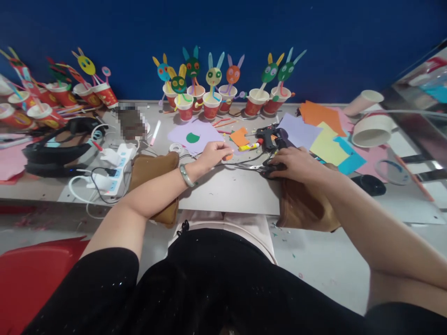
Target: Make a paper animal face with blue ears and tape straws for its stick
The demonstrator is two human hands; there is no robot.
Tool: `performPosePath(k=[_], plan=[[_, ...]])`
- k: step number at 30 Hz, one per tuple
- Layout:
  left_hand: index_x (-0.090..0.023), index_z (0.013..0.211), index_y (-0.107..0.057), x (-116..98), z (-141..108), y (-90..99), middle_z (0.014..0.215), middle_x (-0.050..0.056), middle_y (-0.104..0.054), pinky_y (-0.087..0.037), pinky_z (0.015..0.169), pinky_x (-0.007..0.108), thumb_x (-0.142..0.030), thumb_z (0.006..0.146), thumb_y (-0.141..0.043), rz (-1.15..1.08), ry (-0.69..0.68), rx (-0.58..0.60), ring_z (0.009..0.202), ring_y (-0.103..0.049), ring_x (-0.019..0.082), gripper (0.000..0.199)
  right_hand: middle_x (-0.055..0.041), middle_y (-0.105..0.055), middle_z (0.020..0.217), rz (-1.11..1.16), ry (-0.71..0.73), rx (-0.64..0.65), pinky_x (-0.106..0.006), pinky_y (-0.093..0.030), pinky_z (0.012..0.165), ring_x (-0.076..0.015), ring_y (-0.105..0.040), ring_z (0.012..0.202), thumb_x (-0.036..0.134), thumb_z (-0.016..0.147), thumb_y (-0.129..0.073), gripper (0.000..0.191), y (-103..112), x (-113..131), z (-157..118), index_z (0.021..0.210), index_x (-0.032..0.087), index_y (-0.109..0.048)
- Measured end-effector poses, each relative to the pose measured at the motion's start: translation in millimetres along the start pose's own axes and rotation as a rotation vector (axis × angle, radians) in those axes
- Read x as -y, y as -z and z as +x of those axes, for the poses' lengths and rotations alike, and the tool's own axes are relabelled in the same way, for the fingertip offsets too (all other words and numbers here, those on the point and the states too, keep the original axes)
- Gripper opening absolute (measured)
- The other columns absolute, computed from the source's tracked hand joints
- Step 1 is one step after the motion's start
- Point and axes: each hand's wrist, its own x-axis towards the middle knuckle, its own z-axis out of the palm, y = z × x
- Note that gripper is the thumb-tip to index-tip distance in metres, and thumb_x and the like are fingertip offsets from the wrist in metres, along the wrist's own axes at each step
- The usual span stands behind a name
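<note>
My left hand (214,156), a bangle on its wrist, is closed with thumb and fingers pinched. A small orange paper piece (228,157) shows at its fingertips. To the right, my right hand (296,163) is closed around the black handles of a pair of scissors (249,167), whose blades point left toward my left hand. Just beyond the hands lie an orange paper scrap (240,137), a yellow glue tube or marker (248,147) and a black glue gun (267,138). A green paper round (193,137) rests on purple paper (178,132).
Red paper cups with rabbit-faced figures (212,107) line the back, with more cups at left. A white power strip (120,170), cables and a black headset (63,144) are on the left. Coloured paper (328,139) and tape rolls (373,130) lie right. Brown cushions (153,186) hang over the front edge.
</note>
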Motion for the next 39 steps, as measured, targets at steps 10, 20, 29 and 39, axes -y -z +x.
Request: performPosePath(k=[10, 20, 29, 39], plan=[[-0.016, 0.063, -0.059, -5, -40, -16.0, 0.055, -0.002, -0.059, -0.033, 0.049, 0.022, -0.008, 0.096, -0.066, 0.120, 0.349, 0.024, 0.048, -0.050, 0.005, 0.035, -0.0133, -0.074, 0.073, 0.081, -0.368, -0.137, -0.057, -0.037, 0.091, -0.0281, -0.071, 0.094, 0.026, 0.090, -0.083, 0.041, -6, -70, 13, 0.055, 0.010, -0.067], [-0.013, 0.082, -0.065, 10, -73, -15.9, 0.075, 0.005, -0.075, -0.041, 0.048, 0.023, -0.016, 0.101, -0.060, 0.013, 0.568, 0.047, 0.054, -0.062, 0.007, 0.019, -0.0188, -0.081, 0.089, 0.051, -0.442, 0.025, -0.046, -0.036, 0.078, -0.0205, -0.074, 0.086, 0.017, 0.090, -0.079, 0.027, -14, -75, 24, 0.066, 0.006, -0.075], [-0.009, 0.130, -0.074, 11, -111, -0.4, 0.126, 0.019, -0.078, -0.051, 0.105, 0.044, -0.022, 0.103, -0.057, 1.077, -0.293, 0.428, 0.119, -0.071, 0.030, 0.035, -0.0237, -0.080, 0.115, -0.046, -0.487, 0.126, -0.039, -0.031, 0.076, -0.0197, -0.068, 0.092, 0.023, 0.094, -0.081, 0.015, -9, -66, 12, 0.099, 0.009, -0.079], [-0.005, 0.169, -0.038, 36, -104, -3.0, 0.173, 0.030, -0.042, -0.033, 0.122, 0.053, -0.064, 0.107, -0.053, 1.461, -0.484, 0.618, 0.151, -0.047, 0.041, 0.087, -0.0130, -0.083, 0.103, 0.115, -0.637, -0.405, -0.035, -0.050, 0.087, -0.0225, -0.074, 0.094, 0.021, 0.090, -0.077, 0.027, -23, -75, -32, 0.117, 0.016, -0.077]])
